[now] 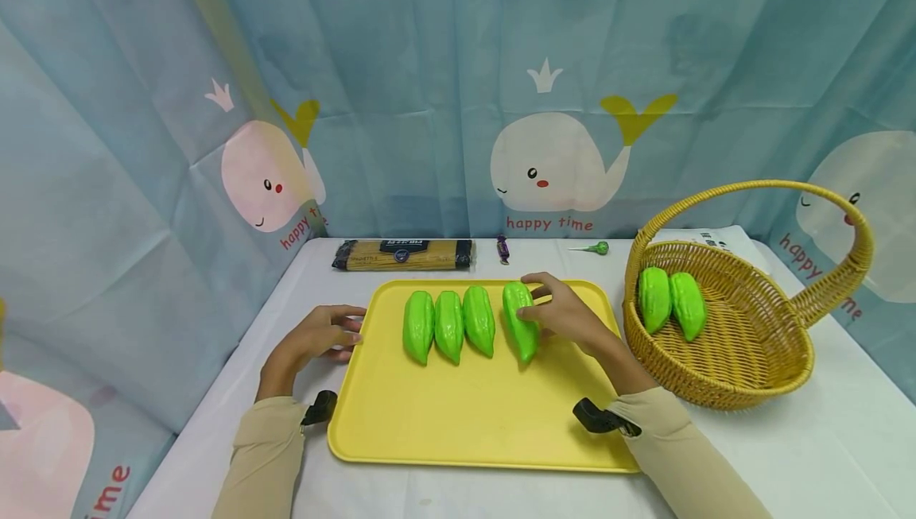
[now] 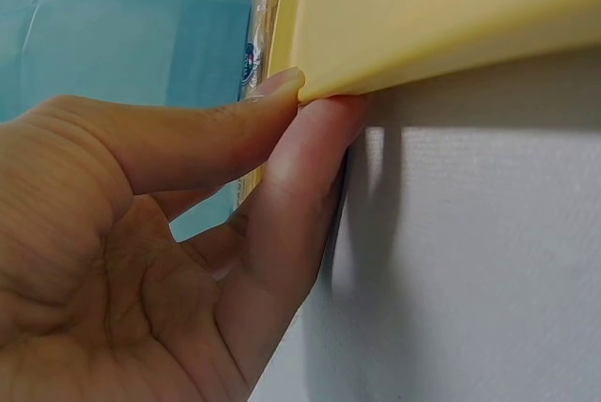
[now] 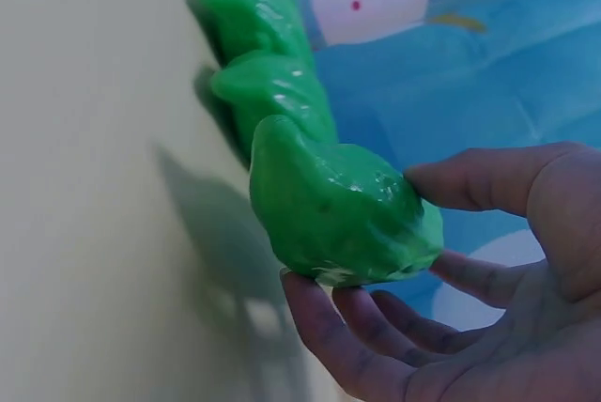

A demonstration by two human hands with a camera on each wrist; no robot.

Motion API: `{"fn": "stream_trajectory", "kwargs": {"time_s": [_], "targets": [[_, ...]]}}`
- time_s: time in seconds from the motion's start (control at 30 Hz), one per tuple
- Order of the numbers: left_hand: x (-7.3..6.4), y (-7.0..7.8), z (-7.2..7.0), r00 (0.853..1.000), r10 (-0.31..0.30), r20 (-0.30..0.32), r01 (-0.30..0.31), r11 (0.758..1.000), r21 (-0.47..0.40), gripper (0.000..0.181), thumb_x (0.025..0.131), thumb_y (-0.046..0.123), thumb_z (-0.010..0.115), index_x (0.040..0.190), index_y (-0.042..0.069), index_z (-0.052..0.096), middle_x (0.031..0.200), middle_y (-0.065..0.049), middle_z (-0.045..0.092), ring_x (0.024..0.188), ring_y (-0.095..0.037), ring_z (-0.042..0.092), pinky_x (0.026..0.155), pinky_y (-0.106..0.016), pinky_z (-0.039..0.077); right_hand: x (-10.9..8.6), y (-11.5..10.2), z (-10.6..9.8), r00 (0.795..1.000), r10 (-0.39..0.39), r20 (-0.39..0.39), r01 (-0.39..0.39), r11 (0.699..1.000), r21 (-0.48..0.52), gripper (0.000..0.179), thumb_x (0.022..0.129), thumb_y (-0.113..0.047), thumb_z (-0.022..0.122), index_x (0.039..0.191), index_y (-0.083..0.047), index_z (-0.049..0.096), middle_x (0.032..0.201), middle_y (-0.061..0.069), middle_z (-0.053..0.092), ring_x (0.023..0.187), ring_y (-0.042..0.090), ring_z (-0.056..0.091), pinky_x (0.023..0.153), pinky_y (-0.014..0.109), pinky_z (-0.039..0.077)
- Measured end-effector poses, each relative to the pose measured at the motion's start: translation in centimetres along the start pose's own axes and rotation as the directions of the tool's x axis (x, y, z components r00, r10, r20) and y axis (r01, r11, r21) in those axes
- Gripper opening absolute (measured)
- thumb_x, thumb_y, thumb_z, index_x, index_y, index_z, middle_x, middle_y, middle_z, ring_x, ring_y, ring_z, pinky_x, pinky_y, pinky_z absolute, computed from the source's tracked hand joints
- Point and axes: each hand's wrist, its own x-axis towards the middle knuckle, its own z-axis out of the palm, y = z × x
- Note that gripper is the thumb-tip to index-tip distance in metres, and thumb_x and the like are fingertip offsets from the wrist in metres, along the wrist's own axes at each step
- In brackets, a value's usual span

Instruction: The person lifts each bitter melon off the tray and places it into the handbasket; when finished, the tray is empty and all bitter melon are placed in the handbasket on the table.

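My right hand [image 1: 568, 314] grips a glossy green, ridged, pod-shaped vegetable [image 1: 521, 322] between thumb and fingers, above the right part of the yellow tray [image 1: 458, 424]. In the right wrist view this vegetable [image 3: 329, 205] is off the tray, its shadow falling beside it. Left of it, several like green vegetables [image 1: 449, 327] lie side by side on the tray, narrow ends toward me. With thumb and forefinger, my left hand [image 1: 318, 338] pinches the tray's left rim. The left wrist view shows those fingertips closed on the tray edge [image 2: 404, 73].
On the right stands a wicker basket [image 1: 758, 344] with a tall handle, holding two like green vegetables [image 1: 671, 302]. Behind the tray lie a spaghetti pack [image 1: 404, 255], a purple-wrapped candy [image 1: 503, 249] and a green lollipop [image 1: 599, 248]. A whale-print curtain [image 1: 401, 106] hangs behind the table.
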Motion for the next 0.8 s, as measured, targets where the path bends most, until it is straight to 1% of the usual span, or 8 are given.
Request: {"fn": "stream_trajectory", "kwargs": {"time_s": [0.2, 0.5, 0.63, 0.8], "targets": [[0.0, -0.1, 0.0, 1.000, 0.007, 0.003, -0.007, 1.000, 0.002, 0.062, 0.099, 0.008, 0.073, 0.156, 0.003, 0.050, 0.135, -0.021, 0.061, 0.084, -0.016, 0.066, 0.072, -0.029, 0.062, -1.4, -0.4, -1.4, 1.000, -0.025, 0.005, 0.025, 1.000, 0.002, 0.070, 0.099, -0.022, 0.071, 0.161, -0.014, 0.040, 0.152, 0.027, 0.044, 0.133, 0.045, 0.056, 0.088, 0.052, 0.061], [0.1, -0.1, -0.1, 1.000, 0.004, 0.000, -0.004, 1.000, 0.004, 0.062, 0.098, 0.008, 0.073, 0.156, 0.003, 0.050, 0.133, -0.019, 0.062, 0.083, -0.016, 0.066, 0.072, -0.029, 0.062, -3.7, -2.4, -3.4, 0.996, -0.078, 0.031, 0.078, 0.997, 0.008, 0.075, 0.101, -0.020, 0.071, 0.166, -0.017, 0.034, 0.153, 0.028, 0.042, 0.130, 0.044, 0.057, 0.083, 0.047, 0.063], [0.2, -0.1, -0.1, 1.000, 0.006, 0.004, -0.006, 1.000, 0.001, 0.062, 0.098, 0.008, 0.074, 0.156, 0.003, 0.050, 0.134, -0.020, 0.062, 0.084, -0.016, 0.067, 0.072, -0.030, 0.062, -4.6, -3.2, -4.4, 0.994, -0.106, 0.036, 0.106, 0.994, 0.014, 0.074, 0.100, -0.021, 0.073, 0.165, -0.016, 0.036, 0.151, 0.028, 0.042, 0.127, 0.043, 0.060, 0.081, 0.045, 0.064], [0.2, 0.0, -0.1, 1.000, -0.004, 0.002, 0.004, 1.000, 0.007, 0.063, 0.098, 0.009, 0.074, 0.156, 0.004, 0.050, 0.134, -0.020, 0.062, 0.084, -0.017, 0.066, 0.073, -0.030, 0.062, -6.0, -4.1, -6.0, 0.991, -0.123, 0.044, 0.122, 0.992, 0.009, 0.073, 0.100, -0.022, 0.073, 0.164, -0.016, 0.038, 0.150, 0.029, 0.042, 0.127, 0.042, 0.061, 0.082, 0.046, 0.064]]}}
